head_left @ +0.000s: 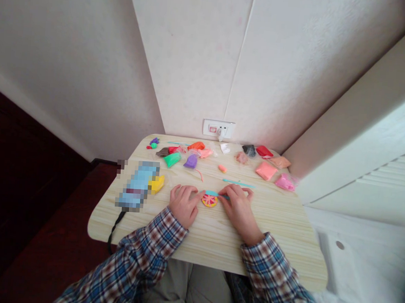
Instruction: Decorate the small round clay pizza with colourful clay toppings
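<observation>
Right fingers [224, 191] clamp a blade [211, 193] over a mottled disc [209, 201]; left fingers' [196, 198] grip unclear.

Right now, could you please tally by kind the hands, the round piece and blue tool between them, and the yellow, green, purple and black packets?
Hands: 2 (left hand, right hand)
Round piece: 1
Blue tool: 1
Packets: 4 (yellow packet, green packet, purple packet, black packet)
Total: 8

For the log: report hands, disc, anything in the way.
Right hand holding blue tool at far edge of disc. Left hand at disc's left, contact unclear. Disc flat on table. Blue stick beyond, apart from disc.
</observation>
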